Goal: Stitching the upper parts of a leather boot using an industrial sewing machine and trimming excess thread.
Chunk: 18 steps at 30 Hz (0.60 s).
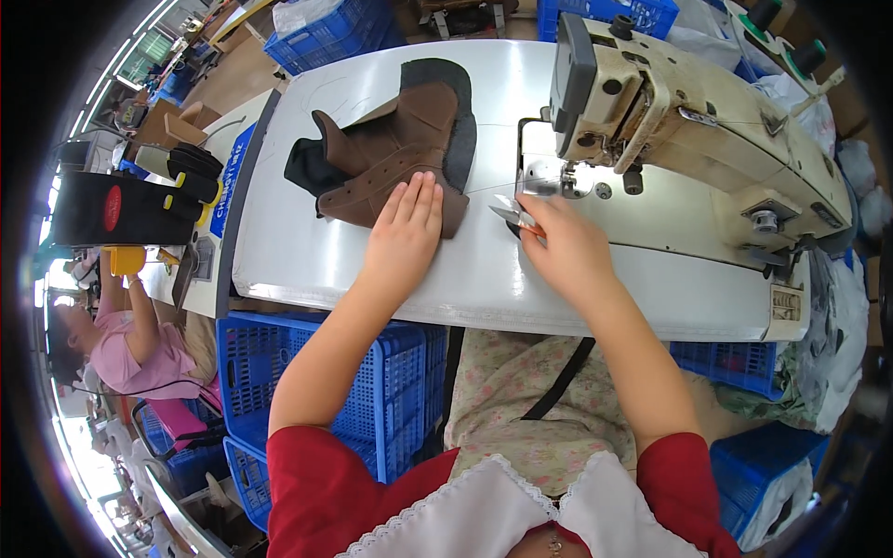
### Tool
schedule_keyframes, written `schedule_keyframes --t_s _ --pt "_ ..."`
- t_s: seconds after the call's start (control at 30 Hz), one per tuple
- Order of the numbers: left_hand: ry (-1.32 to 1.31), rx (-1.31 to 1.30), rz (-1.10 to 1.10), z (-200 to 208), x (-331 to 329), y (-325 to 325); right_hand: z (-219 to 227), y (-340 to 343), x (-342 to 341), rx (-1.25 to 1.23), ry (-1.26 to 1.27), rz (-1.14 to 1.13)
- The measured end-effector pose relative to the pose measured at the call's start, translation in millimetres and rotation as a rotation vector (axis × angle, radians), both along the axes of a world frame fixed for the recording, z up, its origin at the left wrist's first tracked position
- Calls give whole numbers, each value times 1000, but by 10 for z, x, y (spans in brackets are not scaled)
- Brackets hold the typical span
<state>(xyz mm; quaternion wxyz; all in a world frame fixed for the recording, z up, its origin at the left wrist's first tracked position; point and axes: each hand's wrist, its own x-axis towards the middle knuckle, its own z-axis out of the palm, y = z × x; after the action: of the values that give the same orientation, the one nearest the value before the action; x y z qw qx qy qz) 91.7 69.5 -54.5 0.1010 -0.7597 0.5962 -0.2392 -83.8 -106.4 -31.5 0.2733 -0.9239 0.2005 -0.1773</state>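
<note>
A brown leather boot upper (423,121) with a dark lining and a row of eyelet holes lies on the white table of a sewing machine (693,116). Stretched flat across its near part is my left hand (405,237), fingers side by side, pressing on the leather without gripping it. To the right, my right hand (569,244) is closed around small thread snips (508,213). Their metal blades point left, toward the upper, and a bit of orange handle shows at the fingers. The machine's needle area sits just beyond this hand.
Blue plastic crates stand below the table, including one (246,372) at the left, and another (335,39) lies behind it. Thread cones (807,58) rise at the back right. At a neighbouring machine on the left sits a person in a pink shirt (139,353).
</note>
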Motion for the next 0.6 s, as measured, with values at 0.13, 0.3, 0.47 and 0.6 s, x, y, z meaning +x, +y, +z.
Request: schedule_keyframes --t_s 0.13,0.3,0.47,0.6 --pt "11 -52 0 11 -43 35 -80 77 278 -286 44 -5" --pt "56 -83 -6 -3 -47 46 -75 145 436 -356 78 14" --pt "53 -86 -30 62 -46 68 -138 123 472 -354 13 18" --pt "214 -151 -20 227 3 278 72 153 308 -119 -48 -18"
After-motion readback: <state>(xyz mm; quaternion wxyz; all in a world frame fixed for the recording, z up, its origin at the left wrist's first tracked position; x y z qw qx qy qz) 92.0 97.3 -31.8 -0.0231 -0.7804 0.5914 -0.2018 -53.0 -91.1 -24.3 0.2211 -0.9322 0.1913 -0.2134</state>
